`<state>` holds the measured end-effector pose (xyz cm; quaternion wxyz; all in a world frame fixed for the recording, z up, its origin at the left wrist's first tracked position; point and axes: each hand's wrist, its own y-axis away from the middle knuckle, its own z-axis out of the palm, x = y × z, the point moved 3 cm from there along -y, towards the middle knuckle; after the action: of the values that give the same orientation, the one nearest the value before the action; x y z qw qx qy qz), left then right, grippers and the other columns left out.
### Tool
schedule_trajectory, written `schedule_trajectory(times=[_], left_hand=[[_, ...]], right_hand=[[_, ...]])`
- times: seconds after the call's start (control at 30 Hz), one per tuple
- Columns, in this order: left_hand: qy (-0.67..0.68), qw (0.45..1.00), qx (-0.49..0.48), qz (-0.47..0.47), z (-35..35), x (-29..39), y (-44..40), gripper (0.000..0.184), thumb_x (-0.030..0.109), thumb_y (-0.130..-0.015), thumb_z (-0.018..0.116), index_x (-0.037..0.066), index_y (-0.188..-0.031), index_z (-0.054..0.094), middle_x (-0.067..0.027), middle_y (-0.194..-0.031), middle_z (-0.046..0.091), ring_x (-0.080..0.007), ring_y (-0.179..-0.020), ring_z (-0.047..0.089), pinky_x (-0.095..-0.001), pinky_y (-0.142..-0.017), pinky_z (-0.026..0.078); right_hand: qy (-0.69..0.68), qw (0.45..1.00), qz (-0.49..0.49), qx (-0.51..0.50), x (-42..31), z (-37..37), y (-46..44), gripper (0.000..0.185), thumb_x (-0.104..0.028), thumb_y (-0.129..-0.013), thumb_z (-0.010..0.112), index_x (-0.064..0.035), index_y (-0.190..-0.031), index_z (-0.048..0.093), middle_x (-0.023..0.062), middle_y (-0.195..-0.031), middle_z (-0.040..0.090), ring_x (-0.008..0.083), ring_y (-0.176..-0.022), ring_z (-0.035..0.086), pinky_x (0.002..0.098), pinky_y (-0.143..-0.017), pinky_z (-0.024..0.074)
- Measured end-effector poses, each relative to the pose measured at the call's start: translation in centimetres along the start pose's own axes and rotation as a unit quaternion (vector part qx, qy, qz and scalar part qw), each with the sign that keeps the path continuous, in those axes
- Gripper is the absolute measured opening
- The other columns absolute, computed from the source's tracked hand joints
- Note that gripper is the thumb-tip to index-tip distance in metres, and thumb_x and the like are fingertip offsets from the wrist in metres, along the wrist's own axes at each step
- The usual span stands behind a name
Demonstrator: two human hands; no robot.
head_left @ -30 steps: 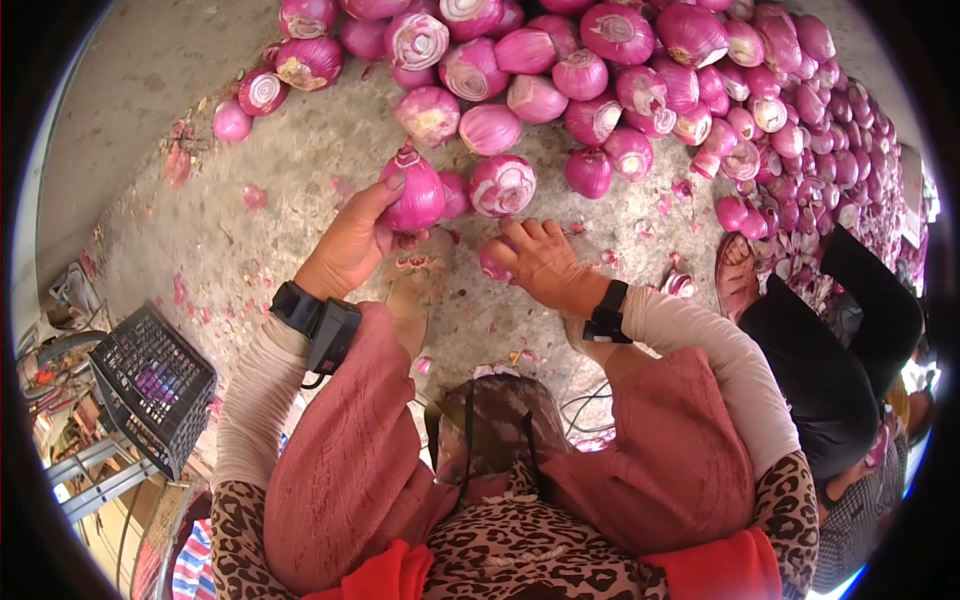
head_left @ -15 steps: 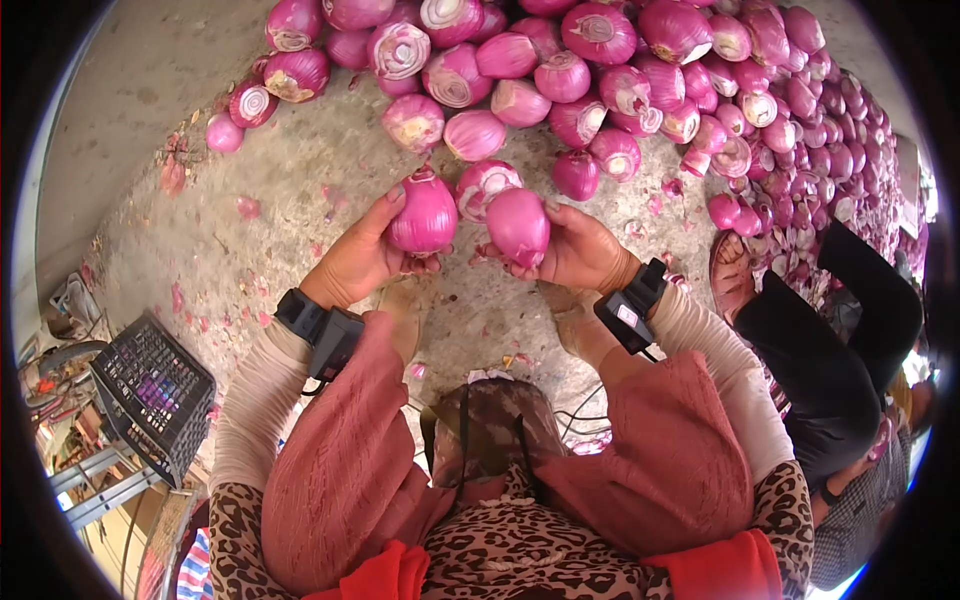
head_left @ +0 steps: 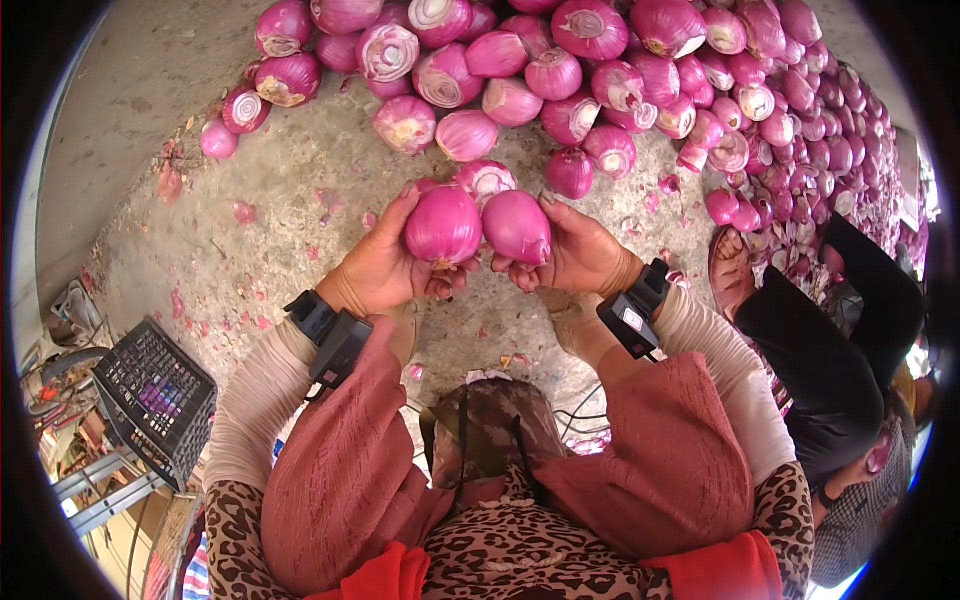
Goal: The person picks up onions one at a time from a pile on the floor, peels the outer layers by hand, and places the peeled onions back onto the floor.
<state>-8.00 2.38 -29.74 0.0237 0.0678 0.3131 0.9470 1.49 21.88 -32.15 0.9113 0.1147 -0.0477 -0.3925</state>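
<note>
My left hand (head_left: 385, 262) is closed around a round, glossy purple-red onion (head_left: 443, 228), thumb at its upper left side and fingers beneath. In my right hand (head_left: 588, 250) is another peeled onion (head_left: 516, 228), somewhat smaller, its pointed tip toward the lower right. The two onions are side by side, almost touching, above the concrete floor. Just behind them lies an onion with a pale cut end (head_left: 485, 179), partly hidden by the held ones. A black device is strapped to each of my wrists.
A large heap of onions (head_left: 590, 30) spreads across the top and right of the floor (head_left: 280, 190). A black crate (head_left: 155, 400) stands at the left. Another person's black-trousered leg (head_left: 815, 370) and sandaled foot (head_left: 732, 270) are at the right. Skin scraps litter the floor.
My right hand has picked up an onion from the floor and brought it beside the left one. The onion in my left hand has been turned, so its stem end no longer points up.
</note>
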Motion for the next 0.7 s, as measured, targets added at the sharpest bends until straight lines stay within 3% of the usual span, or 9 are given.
schedule_trajectory(times=[0.03, 0.17, 0.23, 0.4, 0.5, 0.57, 0.6, 0.7], left_hand=[[0.037, 0.999, 0.036, 0.003, -0.4, -0.2, -0.1, 0.070, 0.068, -0.089, 0.035, 0.009, -0.125, 0.048, -0.0173, -0.100, 0.062, -0.0288, -0.081, 0.061, -0.0380, -0.067, 0.049], [0.074, 0.997, 0.027, -0.004, -1.4, -0.5, -0.3, 0.069, 0.067, -0.088, 0.036, 0.008, -0.122, 0.050, -0.0165, -0.097, 0.062, -0.0275, -0.078, 0.058, -0.0369, -0.065, 0.046], [0.125, 0.991, -0.041, -0.011, -1.3, -0.6, -0.4, 0.066, 0.064, -0.089, 0.040, 0.006, -0.119, 0.051, -0.0177, -0.097, 0.061, -0.0284, -0.076, 0.057, -0.0372, -0.065, 0.045], [0.107, 0.994, 0.008, 0.007, -1.4, -0.1, 0.0, 0.061, 0.058, -0.090, 0.041, 0.005, -0.119, 0.050, -0.0190, -0.099, 0.061, -0.0309, -0.080, 0.057, -0.0379, -0.066, 0.045], [0.095, 0.995, 0.021, 0.024, -1.7, -0.2, 0.2, 0.058, 0.054, -0.092, 0.041, 0.005, -0.123, 0.047, -0.0196, -0.104, 0.060, -0.0334, -0.087, 0.058, -0.0397, -0.068, 0.047], [0.076, 0.996, 0.023, 0.029, -1.8, -0.2, 0.2, 0.056, 0.051, -0.093, 0.041, 0.006, -0.126, 0.045, -0.0197, -0.108, 0.059, -0.0347, -0.091, 0.058, -0.0409, -0.069, 0.047], [0.048, 0.998, 0.032, 0.030, -1.7, -0.2, 0.2, 0.054, 0.048, -0.093, 0.042, 0.006, -0.128, 0.043, -0.0200, -0.113, 0.058, -0.0356, -0.094, 0.058, -0.0420, -0.070, 0.048], [0.020, 0.998, 0.044, 0.036, -1.6, -0.4, 0.1, 0.052, 0.043, -0.094, 0.044, 0.008, -0.132, 0.040, -0.0201, -0.120, 0.055, -0.0365, -0.099, 0.058, -0.0430, -0.071, 0.049]], right_hand=[[-0.017, 1.000, 0.004, 0.024, 0.1, 0.0, 0.0, 0.057, -0.050, -0.095, 0.040, -0.0057, -0.131, 0.041, 0.0201, -0.116, 0.058, 0.0273, -0.088, 0.062, 0.0357, -0.077, 0.0487], [-0.026, 0.998, -0.003, 0.064, 0.4, -0.3, -0.1, 0.055, -0.045, -0.094, 0.048, -0.0058, -0.132, 0.041, 0.0166, -0.116, 0.058, 0.0285, -0.093, 0.062, 0.0366, -0.076, 0.0493], [-0.012, 0.998, -0.002, 0.067, 0.6, -0.6, -0.1, 0.054, -0.042, -0.093, 0.050, -0.0066, -0.132, 0.040, 0.0156, -0.116, 0.058, 0.0289, -0.093, 0.062, 0.0371, -0.076, 0.0495], [0.018, 0.998, -0.001, 0.053, 0.9, -0.5, -0.2, 0.052, -0.036, -0.092, 0.055, -0.0101, -0.134, 0.039, 0.0144, -0.117, 0.057, 0.0306, -0.097, 0.060, 0.0383, -0.075, 0.0502], [0.043, 0.996, -0.017, 0.073, 1.2, -0.8, 0.2, 0.059, -0.038, -0.091, 0.055, -0.0085, -0.138, 0.034, 0.0192, -0.122, 0.053, 0.0358, -0.098, 0.061, 0.0379, -0.069, 0.0525], [-0.006, 0.997, 0.017, 0.080, 1.6, -0.7, 0.3, 0.059, -0.039, -0.091, 0.056, -0.0112, -0.137, 0.035, 0.0196, -0.124, 0.052, 0.0374, -0.102, 0.060, 0.0409, -0.075, 0.0539], [0.021, 0.996, 0.014, 0.091, 1.4, -0.2, 0.5, 0.055, -0.044, -0.090, 0.056, -0.0093, -0.130, 0.043, 0.0167, -0.116, 0.057, 0.0344, -0.102, 0.060, 0.0389, -0.079, 0.0516], [0.037, 0.991, 0.003, 0.126, 1.5, -1.4, 0.2, 0.049, -0.042, -0.093, 0.052, -0.0107, -0.129, 0.042, 0.0201, -0.123, 0.053, 0.0357, -0.107, 0.058, 0.0427, -0.076, 0.0546]])
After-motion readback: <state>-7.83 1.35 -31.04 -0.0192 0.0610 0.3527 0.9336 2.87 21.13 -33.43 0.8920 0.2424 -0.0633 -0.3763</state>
